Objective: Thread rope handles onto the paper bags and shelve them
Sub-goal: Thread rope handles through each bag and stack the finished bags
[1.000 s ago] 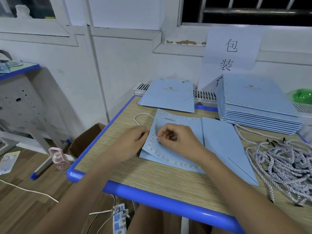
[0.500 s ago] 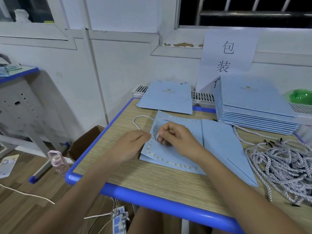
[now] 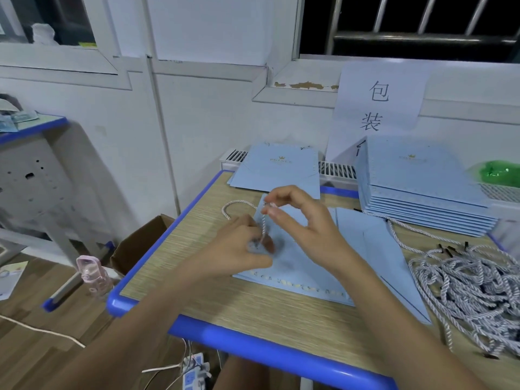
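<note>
A wood-grain table with a blue rim [image 3: 213, 330] held one flat pale blue paper bag [image 3: 306, 266] at its middle, edged with small gold dots. The left hand [image 3: 233, 249] rested on the bag's left part, fingers curled at the spot where a white twisted rope handle [image 3: 264, 225] rose from the paper; whether it pinched the paper or the rope could not be told through blur. The right hand [image 3: 304, 220] was raised above the bag, thumb and forefinger pinching the rope's upper end. The rope's other part looped out past the bag's far left corner. A tangled heap of white ropes with black tips [image 3: 472, 288] lay to the right, too many to count. One stack of pale blue flat bags [image 3: 422, 187] stood behind it; another blue bag [image 3: 278, 170] lay at the far edge, with an unreadable gold crown logo. A white paper sign [image 3: 377, 108] on the wall read "包装". A pink bottle [image 3: 92, 274] and an open cardboard box [image 3: 140, 243] sat on the floor to the left.
</note>
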Available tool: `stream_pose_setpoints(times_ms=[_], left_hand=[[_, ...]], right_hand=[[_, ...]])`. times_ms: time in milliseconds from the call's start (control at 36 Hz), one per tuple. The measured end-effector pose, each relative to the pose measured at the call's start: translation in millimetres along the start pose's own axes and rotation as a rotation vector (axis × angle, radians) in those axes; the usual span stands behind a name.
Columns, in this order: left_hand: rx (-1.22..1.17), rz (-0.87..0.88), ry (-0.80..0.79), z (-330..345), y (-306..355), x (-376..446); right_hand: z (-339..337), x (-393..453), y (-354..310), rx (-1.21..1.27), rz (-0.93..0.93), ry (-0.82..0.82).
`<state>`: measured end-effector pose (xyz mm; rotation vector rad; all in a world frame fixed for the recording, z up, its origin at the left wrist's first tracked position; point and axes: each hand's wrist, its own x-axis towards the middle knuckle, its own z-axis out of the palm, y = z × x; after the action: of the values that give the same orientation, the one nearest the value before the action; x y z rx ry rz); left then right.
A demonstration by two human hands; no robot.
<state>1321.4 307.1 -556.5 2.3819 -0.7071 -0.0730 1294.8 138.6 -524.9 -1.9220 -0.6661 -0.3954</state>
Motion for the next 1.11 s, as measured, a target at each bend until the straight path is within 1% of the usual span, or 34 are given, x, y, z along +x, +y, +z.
stream_pose_setpoints(times_ms=[28, 56, 83, 139, 167, 194, 222, 250, 306, 333, 361, 389, 417, 472, 500, 556, 583, 611, 667, 722, 778, 833, 972, 1028, 1111], left_hand=[[-0.035, -0.015, 0.000, -1, 4, 4], [-0.119, -0.046, 0.015, -3, 9, 8], [-0.219, -0.118, 0.052, -7, 12, 12], [-0.383, -0.300, 0.195, -19, 7, 24], [-0.423, -0.373, 0.281, -27, -1, 30], [-0.405, -0.436, 0.360, -34, -10, 35], [-0.324, -0.492, 0.418, -41, -21, 39], [-0.165, -0.560, 0.434, -47, -32, 41], [0.209, -0.649, 0.384, -56, -53, 42], [0.309, -0.648, 0.349, -58, -60, 42], [0.337, -0.619, 0.316, -58, -66, 43], [0.303, -0.562, 0.307, -57, -68, 42], [0.236, -0.464, 0.329, -54, -69, 42], [0.134, -0.181, 0.379, -46, -63, 40], [0.109, -0.058, 0.356, -41, -59, 40], [0.084, 0.076, 0.229, -31, -51, 39], [0.091, 0.092, 0.174, -27, -48, 40], [0.114, 0.083, 0.153, -26, -46, 41], [0.239, 0.030, 0.170, -28, -51, 44], [0.415, -0.005, 0.181, -34, -62, 44], [0.513, -0.069, 0.185, -42, -73, 41], [0.533, -0.121, 0.189, -48, -78, 39], [0.605, -0.152, 0.143, -52, -70, 49], [0.619, -0.150, 0.101, -53, -64, 56], [0.639, -0.096, 0.038, -48, -49, 70]], right_hand=[[1, -1, 3, -0.121, -0.042, -0.008], [1, -1, 6, -0.206, -0.070, -0.009], [-1, -1, 10, -0.247, -0.072, 0.007], [-8, -1, 17, -0.234, -0.005, 0.085], [-12, -2, 22, -0.223, 0.041, 0.121], [-17, -2, 26, -0.230, 0.087, 0.130], [-21, -2, 30, -0.256, 0.131, 0.110], [-26, -3, 33, -0.293, 0.172, 0.066], [-32, -3, 39, -0.376, 0.244, -0.053], [-34, -4, 41, -0.432, 0.269, -0.110], [-35, -4, 43, -0.493, 0.284, -0.155], [-35, -4, 45, -0.539, 0.290, -0.192], [-34, -5, 47, -0.559, 0.296, -0.220], [-33, -5, 47, -0.565, 0.311, -0.269], [-33, -6, 47, -0.584, 0.313, -0.295], [-32, -8, 48, -0.637, 0.322, -0.349], [-32, -9, 49, -0.650, 0.346, -0.386], [-32, -11, 49, -0.653, 0.380, -0.432], [-32, -13, 52, -0.666, 0.435, -0.511], [-33, -14, 53, -0.680, 0.454, -0.545], [-34, -14, 53, -0.691, 0.458, -0.564], [-33, -13, 53, -0.705, 0.459, -0.590], [-31, -16, 34, -0.833, 0.447, -0.627], [-31, -23, 20, -0.899, 0.415, -0.618], [-27, -38, -1, -1.060, 0.336, -0.580]])
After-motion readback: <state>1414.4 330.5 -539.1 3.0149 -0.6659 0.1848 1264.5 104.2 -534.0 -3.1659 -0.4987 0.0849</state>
